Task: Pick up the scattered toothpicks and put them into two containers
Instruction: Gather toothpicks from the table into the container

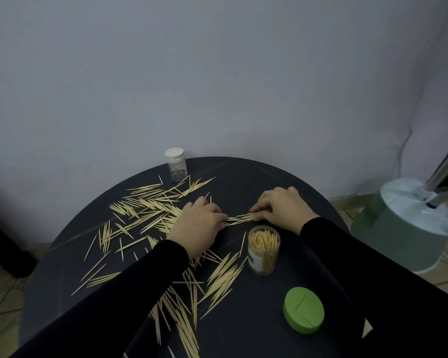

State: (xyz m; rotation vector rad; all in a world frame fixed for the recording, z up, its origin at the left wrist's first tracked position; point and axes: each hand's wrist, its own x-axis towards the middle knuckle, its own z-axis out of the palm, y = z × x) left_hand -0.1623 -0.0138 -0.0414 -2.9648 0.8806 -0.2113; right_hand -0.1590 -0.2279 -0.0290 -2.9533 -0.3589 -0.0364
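Both arms reach forward in long black sleeves, wrists bare. The left hand (pixel 197 223) lies palm down, knuckles up, fingers curled toward the right with the tips pinched together. The right hand (pixel 282 208) faces it, also palm down, fingers bent and tips drawn together low; the two sets of fingertips sit near each other

- Pale yellow toothpicks (pixel 150 210) on a black round table (pixel 256 177).
- Far clear container (pixel 177 166), white cap.
- Near clear container (pixel 263 250), white-and-green label.
- Green lid (pixel 303 313), near right.
- Black sleeves (pixel 130 293).
- Grey-white wall (pixel 217 73).
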